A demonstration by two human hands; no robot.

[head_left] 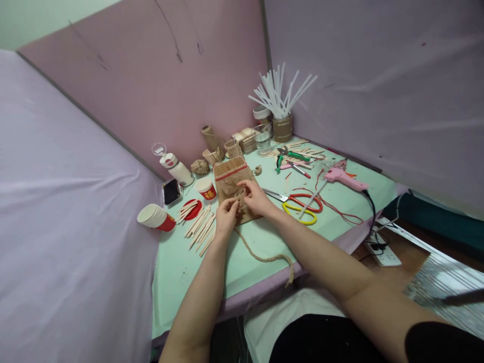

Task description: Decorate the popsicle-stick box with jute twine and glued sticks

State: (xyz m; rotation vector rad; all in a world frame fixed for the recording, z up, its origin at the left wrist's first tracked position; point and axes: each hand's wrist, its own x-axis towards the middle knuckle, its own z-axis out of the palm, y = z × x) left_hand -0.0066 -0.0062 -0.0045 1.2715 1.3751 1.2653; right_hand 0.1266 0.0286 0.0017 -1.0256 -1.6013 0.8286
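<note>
Both hands meet over a brown wooden piece (231,169) with a red-and-white trim along its far edge. A small looped bit of twine (239,193) lies between them. My left hand (227,214) pinches the twine's near side with thumb and forefinger. My right hand (255,198) has its fingertips closed at the twine's far side. From beneath my left hand a braided twine cord (260,258) trails across the table and hangs over the front edge. Parts of the wooden piece are hidden under my hands.
Right of my hands lie red-and-yellow-handled scissors (302,204), a pink glue gun (346,179) and green-handled pliers (283,159). On the left are wooden sticks (200,229), a paper cup (206,189) and stacked cups (156,217). White glue sticks (280,93) stand in a jar behind.
</note>
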